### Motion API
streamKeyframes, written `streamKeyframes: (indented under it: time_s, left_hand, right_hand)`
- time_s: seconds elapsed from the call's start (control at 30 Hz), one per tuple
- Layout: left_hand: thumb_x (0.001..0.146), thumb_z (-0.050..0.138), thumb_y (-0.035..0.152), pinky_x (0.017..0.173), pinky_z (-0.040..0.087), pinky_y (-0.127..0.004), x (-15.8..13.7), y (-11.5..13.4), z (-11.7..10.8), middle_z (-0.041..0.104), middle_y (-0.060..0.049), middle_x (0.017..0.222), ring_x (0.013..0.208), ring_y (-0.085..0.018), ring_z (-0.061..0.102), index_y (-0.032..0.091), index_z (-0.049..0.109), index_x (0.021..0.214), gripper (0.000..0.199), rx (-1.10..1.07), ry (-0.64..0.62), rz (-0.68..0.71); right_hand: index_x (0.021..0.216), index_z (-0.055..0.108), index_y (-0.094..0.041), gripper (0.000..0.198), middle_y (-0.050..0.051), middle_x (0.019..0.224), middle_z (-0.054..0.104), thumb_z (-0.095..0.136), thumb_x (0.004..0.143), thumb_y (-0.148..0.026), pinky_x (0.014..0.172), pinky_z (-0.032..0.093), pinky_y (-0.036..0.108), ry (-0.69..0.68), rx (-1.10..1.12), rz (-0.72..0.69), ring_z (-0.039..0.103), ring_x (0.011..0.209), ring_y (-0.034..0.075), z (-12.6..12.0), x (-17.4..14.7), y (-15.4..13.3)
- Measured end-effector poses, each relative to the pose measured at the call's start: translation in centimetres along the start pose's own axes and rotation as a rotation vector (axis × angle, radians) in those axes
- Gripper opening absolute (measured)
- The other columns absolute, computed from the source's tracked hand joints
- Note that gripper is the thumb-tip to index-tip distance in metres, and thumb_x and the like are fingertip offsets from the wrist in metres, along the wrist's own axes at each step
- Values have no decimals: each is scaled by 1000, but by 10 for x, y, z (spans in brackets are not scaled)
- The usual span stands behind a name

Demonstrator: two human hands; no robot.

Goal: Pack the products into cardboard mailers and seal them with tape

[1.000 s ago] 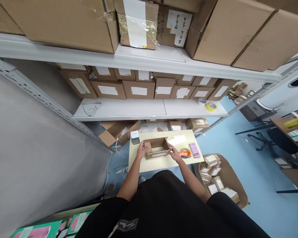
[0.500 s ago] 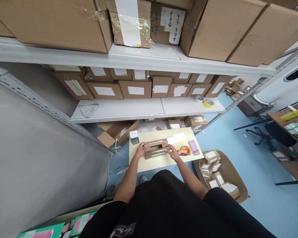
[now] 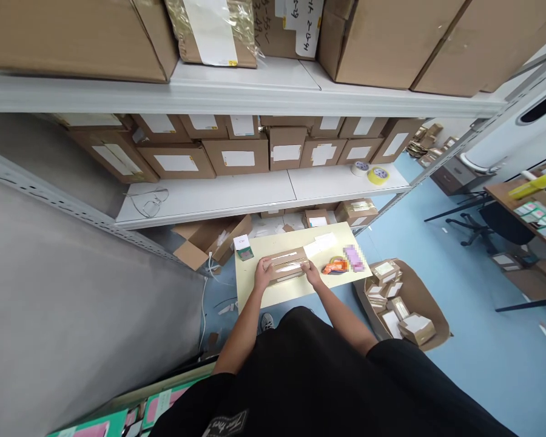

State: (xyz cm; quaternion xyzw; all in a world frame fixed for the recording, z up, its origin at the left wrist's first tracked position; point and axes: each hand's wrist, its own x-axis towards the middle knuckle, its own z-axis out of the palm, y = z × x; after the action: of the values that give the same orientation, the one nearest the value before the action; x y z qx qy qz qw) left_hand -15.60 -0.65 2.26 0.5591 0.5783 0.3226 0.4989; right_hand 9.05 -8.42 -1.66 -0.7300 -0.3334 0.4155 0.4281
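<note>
A small cardboard box [image 3: 286, 264] lies on the pale yellow table [image 3: 273, 297], its top flaps folded down and strips of shiny tape on them. My left hand [image 3: 262, 273] grips its left end, thumb on top. At the right end, my right hand [image 3: 310, 271] holds the box with its fingers on the edge. To the right lies an orange tape dispenser [image 3: 335, 266], with a blurred purple item [image 3: 353, 258] beside it. White paper labels [image 3: 320, 243] rest behind the box. A small white and green box [image 3: 243, 247] stands at the table's back left corner.
Behind the table rises a metal shelf [image 3: 209, 203] with many cardboard boxes, eyeglasses [image 3: 151, 205] and tape rolls [image 3: 378, 176]. An open carton [image 3: 200, 246] sits at the left. On the right floor stands a large bin [image 3: 430, 297] of packed boxes.
The box's top flaps, raised with a gap between them before, now lie closed under my hands. The view has shifted slightly.
</note>
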Motion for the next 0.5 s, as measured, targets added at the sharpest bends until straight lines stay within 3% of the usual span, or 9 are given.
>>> streamKeyframes:
  time_s: [0.13, 0.3, 0.5]
  left_hand:
    - [89, 62, 33, 100, 51, -39, -2, -4, -2, 72, -4, 116, 104, -25, 68, 26, 61, 113, 25, 144, -61, -45]
    - [86, 62, 25, 100, 50, -37, 4, -5, -1, 72, -3, 115, 108, -26, 68, 27, 60, 107, 21, 194, -101, -23]
    - [86, 65, 26, 103, 49, -38, 28, 9, 3, 73, -5, 120, 112, -27, 67, 27, 62, 111, 25, 192, -63, -18]
  right_hand:
    - [127, 67, -26, 55, 7, 124, 76, 61, 86, -63, 111, 49, 47, -30, -73, 21, 67, 122, 33, -4, -19, 7]
    - [132, 66, -25, 56, 10, 127, 75, 60, 90, -61, 109, 51, 48, 5, -63, 23, 66, 125, 35, -5, -40, 14]
    - [124, 69, -25, 49, 8, 121, 78, 60, 90, -58, 104, 54, 45, 3, -16, -4, 69, 118, 32, 3, -5, -17]
